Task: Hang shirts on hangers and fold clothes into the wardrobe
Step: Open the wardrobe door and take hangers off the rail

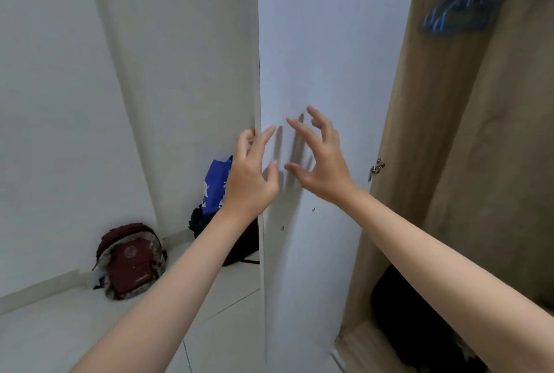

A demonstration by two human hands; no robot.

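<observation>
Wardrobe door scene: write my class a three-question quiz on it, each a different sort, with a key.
1. True or false: the left hand grips the door edge.
2. The hangers are: A red, B blue, C white?
3. Fill in: on the floor left of the door lies a maroon ____.

Key: 1 true. 2 B. 3 backpack.

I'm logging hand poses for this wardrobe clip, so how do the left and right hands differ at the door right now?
The left hand sits at the edge of the white wardrobe door, fingertips curled round it; the right hand is at the door's inner face. The left hand's fingers lie closer together; the right hand's are spread and bent, holding nothing. Both reach forward on bare forearms, at about the same height.
</observation>
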